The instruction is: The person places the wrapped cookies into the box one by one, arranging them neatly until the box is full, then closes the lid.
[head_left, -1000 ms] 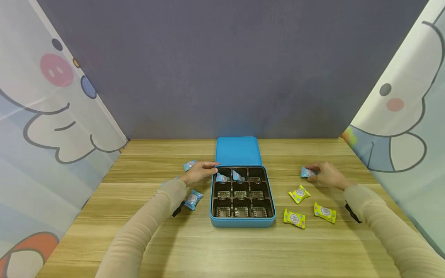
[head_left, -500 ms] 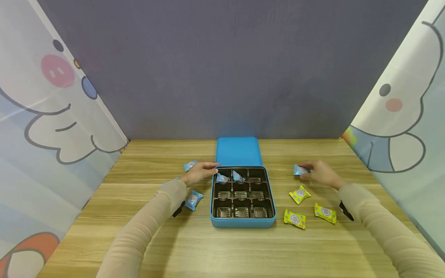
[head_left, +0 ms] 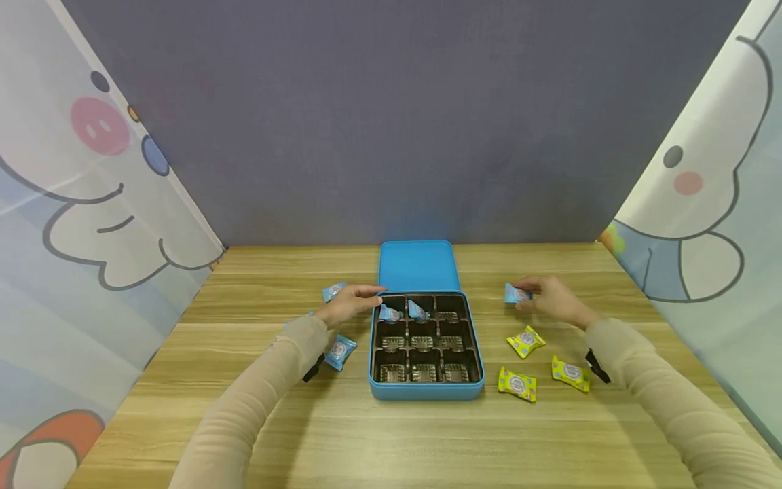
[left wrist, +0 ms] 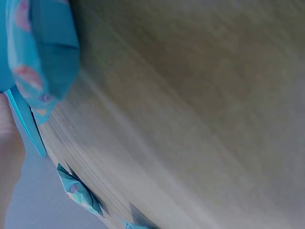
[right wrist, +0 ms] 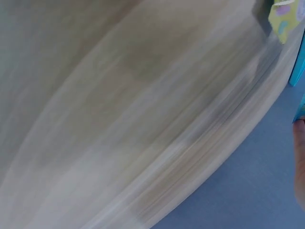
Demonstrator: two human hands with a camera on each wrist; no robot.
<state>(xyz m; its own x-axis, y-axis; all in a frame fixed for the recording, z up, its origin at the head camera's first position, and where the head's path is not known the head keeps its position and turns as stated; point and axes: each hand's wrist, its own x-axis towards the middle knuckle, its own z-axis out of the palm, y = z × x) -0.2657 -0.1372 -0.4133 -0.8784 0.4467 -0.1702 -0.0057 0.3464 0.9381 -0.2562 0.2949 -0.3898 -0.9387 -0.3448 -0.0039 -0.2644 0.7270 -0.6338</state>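
In the head view my right hand [head_left: 552,299] pinches a blue wrapped candy [head_left: 516,293] between thumb and fingers, right of the tin. My left hand [head_left: 348,305] rests with straight fingers at the back left corner of the blue tin [head_left: 426,392]. The tin's lid [head_left: 419,265] lies back, opened. Inside is a dark divided tray [head_left: 422,348]; one blue candy [head_left: 391,313] sits in its back left compartment and another blue candy [head_left: 418,311] in the back middle one. Only part of each hand shows in its wrist view.
On the wooden table, three yellow wrapped candies [head_left: 518,384] lie right of the tin. Left of it are more blue candies [head_left: 339,352], one partly hidden by the left sleeve. A grey panel [head_left: 415,122] stands behind, with cartoon-printed curtains [head_left: 79,224] at both sides.
My right hand has moved left, toward the tin, carrying the blue candy. My left hand has stayed at the tin's corner.
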